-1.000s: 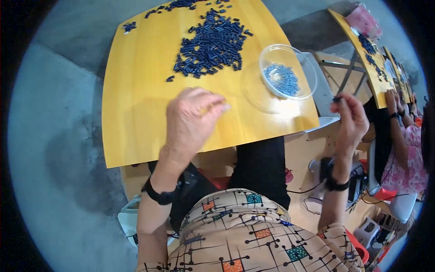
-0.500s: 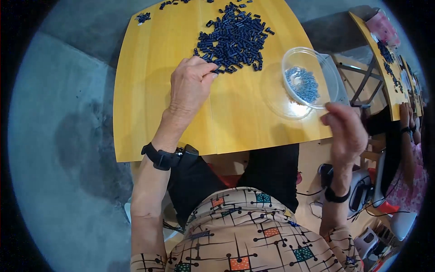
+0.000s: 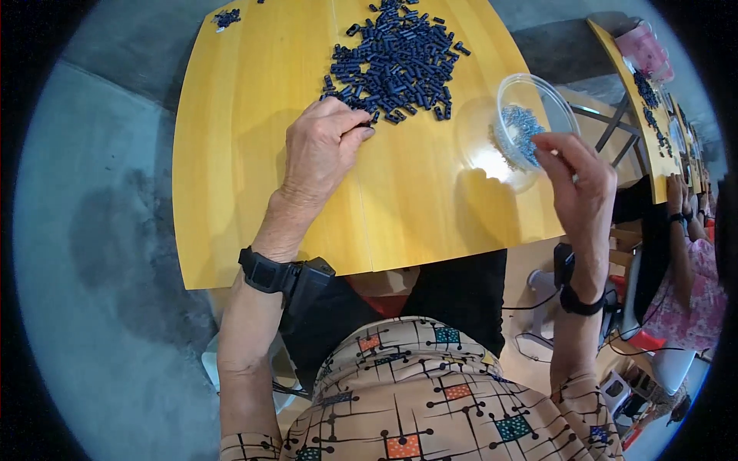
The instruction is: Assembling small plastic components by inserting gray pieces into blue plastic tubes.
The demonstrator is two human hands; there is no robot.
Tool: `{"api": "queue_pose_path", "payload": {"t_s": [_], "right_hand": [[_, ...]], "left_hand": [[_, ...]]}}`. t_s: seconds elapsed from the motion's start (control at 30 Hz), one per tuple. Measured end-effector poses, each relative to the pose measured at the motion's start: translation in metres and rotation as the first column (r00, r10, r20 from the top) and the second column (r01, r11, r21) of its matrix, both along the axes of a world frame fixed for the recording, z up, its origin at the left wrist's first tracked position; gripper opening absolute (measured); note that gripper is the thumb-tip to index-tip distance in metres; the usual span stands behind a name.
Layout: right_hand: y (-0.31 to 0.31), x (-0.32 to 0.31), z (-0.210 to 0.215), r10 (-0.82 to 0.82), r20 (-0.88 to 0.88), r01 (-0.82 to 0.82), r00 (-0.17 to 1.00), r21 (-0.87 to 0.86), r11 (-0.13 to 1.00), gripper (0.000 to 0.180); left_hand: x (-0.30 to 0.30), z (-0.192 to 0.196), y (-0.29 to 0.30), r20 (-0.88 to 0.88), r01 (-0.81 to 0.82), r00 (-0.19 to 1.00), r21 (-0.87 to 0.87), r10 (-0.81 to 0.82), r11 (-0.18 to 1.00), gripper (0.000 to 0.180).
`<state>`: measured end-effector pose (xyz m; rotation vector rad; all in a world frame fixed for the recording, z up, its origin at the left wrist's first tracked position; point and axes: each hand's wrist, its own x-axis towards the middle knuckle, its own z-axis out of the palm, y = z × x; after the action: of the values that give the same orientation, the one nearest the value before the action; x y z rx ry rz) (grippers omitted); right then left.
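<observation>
My left hand (image 3: 319, 150) is closed at the near left edge of a heap of small black tubular pieces (image 3: 400, 65). Its thumb and forefinger pinch one small black piece, mostly covered by the fingertips. On the right, my right hand (image 3: 578, 177) is at the near rim of a round clear plastic tub (image 3: 565, 115), its thumb and forefinger drawn together. Whether anything is between those fingertips cannot be made out. Many small silvery metal parts (image 3: 521, 131), too small to name, lie inside the tub.
The yellow table (image 3: 261, 169) has its near edge just before my lap. A small dark cluster of pieces (image 3: 226, 18) lies at the far left. To the right, another person's hands (image 3: 676, 196) rest at a second table (image 3: 653, 154) with black pieces and a pink basket (image 3: 644, 50).
My right hand has moved up and slightly left, to the tub's near rim, and its fingers have come together. My left hand stays by the heap. The view has shifted a little.
</observation>
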<state>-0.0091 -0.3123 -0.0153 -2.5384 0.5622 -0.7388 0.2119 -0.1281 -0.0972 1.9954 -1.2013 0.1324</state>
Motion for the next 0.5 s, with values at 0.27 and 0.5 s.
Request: {"api": "queue_pose_path", "payload": {"t_s": [0.27, 0.5], "right_hand": [[-0.049, 0.03, -0.023, -0.018, -0.25, 0.014, 0.968, -0.015, 1.0, 0.022], [-0.051, 0.052, -0.026, 0.162, -0.455, -0.156, 0.876, 0.051, 0.986, 0.02]], "left_hand": [[0.001, 0.004, -0.002, -0.136, 0.03, 0.99, -0.013, -0.032, 0.999, 0.018], [0.003, 0.004, 0.0, -0.191, 0.014, 0.981, 0.008, -0.013, 1.0, 0.016]]}}
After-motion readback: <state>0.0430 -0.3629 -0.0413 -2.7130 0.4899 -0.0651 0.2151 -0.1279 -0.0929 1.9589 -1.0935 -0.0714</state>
